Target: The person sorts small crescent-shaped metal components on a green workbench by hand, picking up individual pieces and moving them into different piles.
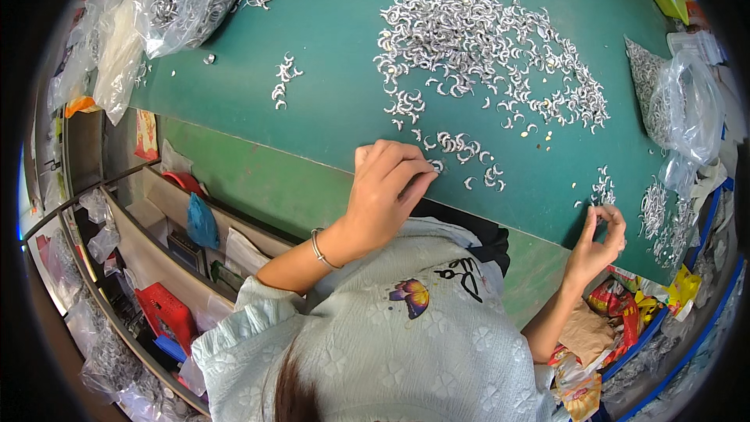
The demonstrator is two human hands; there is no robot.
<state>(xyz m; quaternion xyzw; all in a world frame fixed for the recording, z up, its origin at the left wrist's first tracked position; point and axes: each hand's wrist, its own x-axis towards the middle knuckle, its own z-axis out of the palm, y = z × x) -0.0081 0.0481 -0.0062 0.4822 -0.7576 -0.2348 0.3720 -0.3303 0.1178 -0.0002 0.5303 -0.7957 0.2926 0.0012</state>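
My left hand (384,194) is over the near edge of the green table, fingers bent together and thumb closed against them. A small silver crescent-shaped piece (437,166) is right at its fingertips; whether they grip it I cannot tell. Just beyond lies a loose scatter of the same crescents (461,146), in front of a large heap of them (453,27). My right hand (600,241) is at the table's right side, thumb and forefinger pinched. Its fingertips touch the near end of a small cluster of crescents (602,186); anything between them is too small to make out.
Clear plastic bags of crescents stand at the far left (187,4) and right (680,101). More crescents (653,211) lie by the right edge. A small group (283,80) sits left of the heap. Below the table's left edge are shelves with a red basket (166,314).
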